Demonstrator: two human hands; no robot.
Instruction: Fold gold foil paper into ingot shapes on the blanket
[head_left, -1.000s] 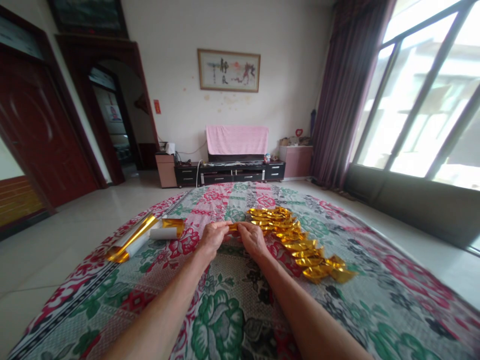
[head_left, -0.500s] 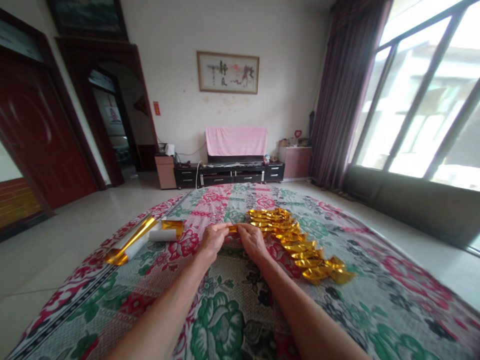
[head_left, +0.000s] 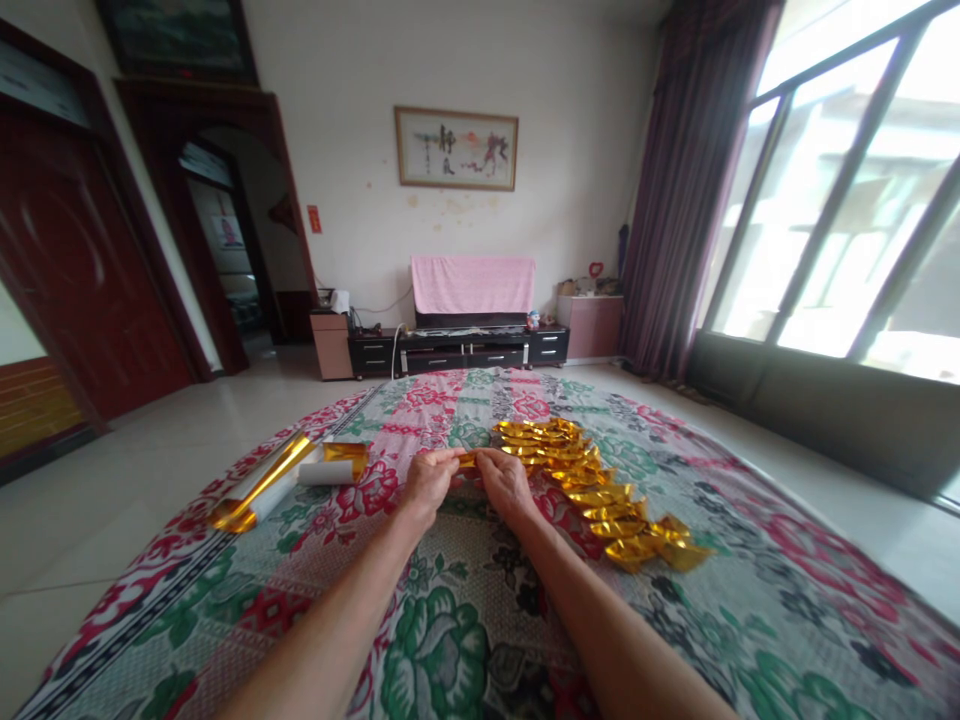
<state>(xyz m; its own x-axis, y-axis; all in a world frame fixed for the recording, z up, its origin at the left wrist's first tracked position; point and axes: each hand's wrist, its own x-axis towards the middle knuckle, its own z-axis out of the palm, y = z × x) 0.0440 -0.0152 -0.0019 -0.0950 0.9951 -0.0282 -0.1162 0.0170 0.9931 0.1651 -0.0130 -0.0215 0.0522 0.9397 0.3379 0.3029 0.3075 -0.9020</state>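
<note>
My left hand [head_left: 430, 483] and my right hand [head_left: 503, 481] meet above the flowered cloth, each pinching one end of a small folded piece of gold foil paper [head_left: 467, 459]. Most of that piece is hidden by my fingers. Just right of my right hand, a row of folded gold foil ingots [head_left: 600, 495] runs along the cloth toward me, several of them overlapping. Left of my left hand lie curled sheets of gold foil paper [head_left: 274, 475] with white backs, and a shorter roll [head_left: 330, 472] shows its white side.
The flowered cloth [head_left: 435, 650] covers the broad surface under my arms. Beyond it stand a black low cabinet [head_left: 465, 356] and a screen under a pink cloth [head_left: 472, 284]. Dark red doors are at the left; a purple curtain [head_left: 664, 200] and large window at the right.
The view has shifted very slightly. Both hands keep their pinch on the foil piece in nearly the same place, and the ingots and loose sheets lie as before.
</note>
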